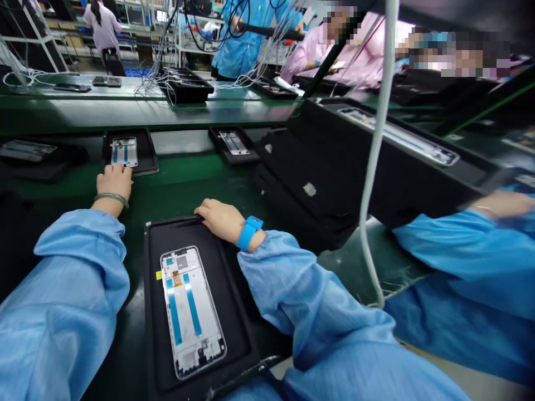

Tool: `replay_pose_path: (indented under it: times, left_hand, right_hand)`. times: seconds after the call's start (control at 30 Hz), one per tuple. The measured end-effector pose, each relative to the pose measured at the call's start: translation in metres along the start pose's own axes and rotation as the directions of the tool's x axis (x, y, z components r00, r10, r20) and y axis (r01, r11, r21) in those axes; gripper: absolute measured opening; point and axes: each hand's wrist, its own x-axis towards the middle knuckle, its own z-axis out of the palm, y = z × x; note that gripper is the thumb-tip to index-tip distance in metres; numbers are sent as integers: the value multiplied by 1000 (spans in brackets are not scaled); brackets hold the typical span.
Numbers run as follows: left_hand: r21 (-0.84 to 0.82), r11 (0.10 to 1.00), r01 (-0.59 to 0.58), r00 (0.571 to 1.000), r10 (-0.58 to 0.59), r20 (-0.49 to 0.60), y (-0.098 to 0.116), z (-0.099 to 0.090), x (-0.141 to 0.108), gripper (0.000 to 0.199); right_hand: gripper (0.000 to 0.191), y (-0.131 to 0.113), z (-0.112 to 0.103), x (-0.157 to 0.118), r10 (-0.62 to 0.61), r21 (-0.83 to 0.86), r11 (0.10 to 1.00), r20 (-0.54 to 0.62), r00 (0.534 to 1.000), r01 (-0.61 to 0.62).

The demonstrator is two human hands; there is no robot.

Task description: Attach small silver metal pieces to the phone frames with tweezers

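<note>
My left hand (114, 182) reaches to a black tray (147, 150) on the green line. Its curled fingers are at the lower end of the phone frame (124, 151) in that tray, and the fingertips are partly hidden. Closer to me, a larger-looking black tray (238, 334) holds a silver phone frame (196, 356) with blue strips and a yellow tab. My right hand (221, 219) grips this tray's far edge near its right corner, fingers bent over the rim. A blue band is around my right wrist and a bangle around my left.
To the right, black trays (309, 167) are stacked, with a tilted tray (418, 189) above them beside a co-worker's blurred hand (501, 204). A white cable (378, 139) hangs in front. Another tray with a phone frame (234, 142) lies farther along. Several people work behind.
</note>
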Motion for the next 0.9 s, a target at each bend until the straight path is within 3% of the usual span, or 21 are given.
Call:
replay_pose_path:
  times: [0.1, 0.2, 0.37, 0.47, 0.6, 0.7, 0.8, 0.9]
  left_hand:
    - [48, 998, 43, 998, -46, 45, -1, -6, 8, 35]
    - [80, 994, 75, 992, -82, 90, -1, -18, 11, 35]
    - [135, 988, 76, 994, -86, 73, 3, -55, -2, 37]
    - [193, 979, 59, 996, -69, 48, 11, -78, -19, 39]
    - [293, 954, 58, 997, -68, 21, 23, -90, -45, 41]
    - [355, 934, 41, 999, -45, 1, 32, -90, -73, 42]
    - [385, 923, -15, 1000, 18, -3, 42, -88, -111, 44]
    - [450, 883, -135, 987, 157, -13, 51, -87, -154, 39]
  right_hand:
    - [20, 17, -7, 8, 60, 5, 998, 19, 998, -60]
    - [25, 49, -15, 15, 241, 9, 970, -5, 970, -241]
    - [29, 90, -17, 44, 557, 94, 829, -59, 828, -551]
    - [32, 84, -16, 72, 616, 215, 776, -56, 785, -593]
    - [39, 59, -28, 90, 549, 395, 777, -44, 835, -490]
    - [44, 49, -46, 69, 501, 471, 783, -87, 861, -408]
    - [46, 50, -59, 22, 463, 546, 765, -100, 881, -340]
    - [40, 54, -57, -31, 416, 702, 657, -33, 909, -275]
